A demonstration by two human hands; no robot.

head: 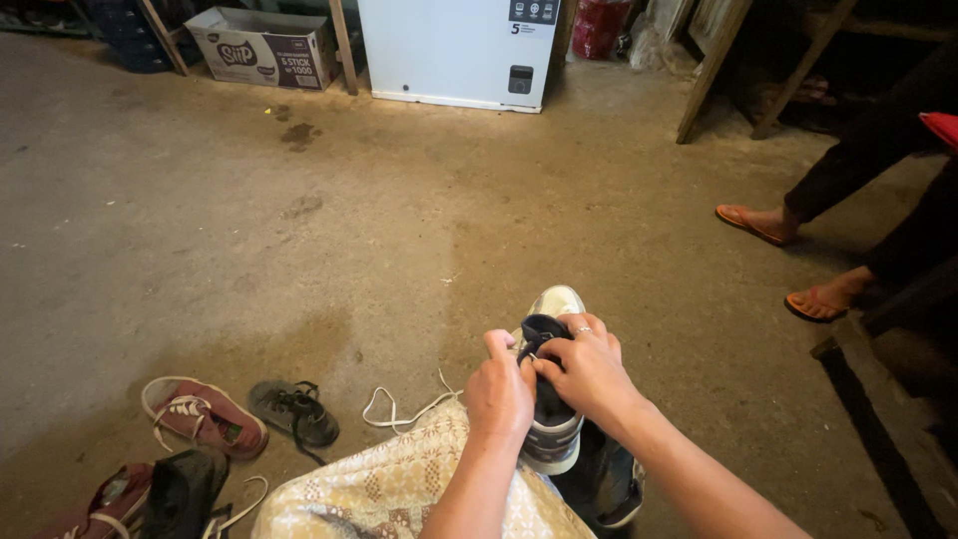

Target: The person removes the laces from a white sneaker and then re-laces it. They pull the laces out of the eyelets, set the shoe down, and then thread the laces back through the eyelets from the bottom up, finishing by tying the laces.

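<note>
A dark blue and white sneaker (pixel 555 419) rests toe-away on my lap, above a patterned cream cloth (pixel 389 489). My left hand (pixel 499 391) grips the sneaker's left side near the tongue. Over the top of the shoe's opening lies my right hand (pixel 589 367), which wears a ring and pinches the dark tongue. A loose white lace (pixel 399 411) trails on the floor to the left of the shoe. A second dark shoe (pixel 609 484) lies under my right forearm.
On the concrete floor at lower left lie a red sneaker (pixel 200 414), a small dark sandal (pixel 294 411) and more shoes (pixel 150 499). Another person's sandalled feet (pixel 788 260) stand at right. A white appliance (pixel 454 50) and a cardboard box (pixel 261 45) stand at the back.
</note>
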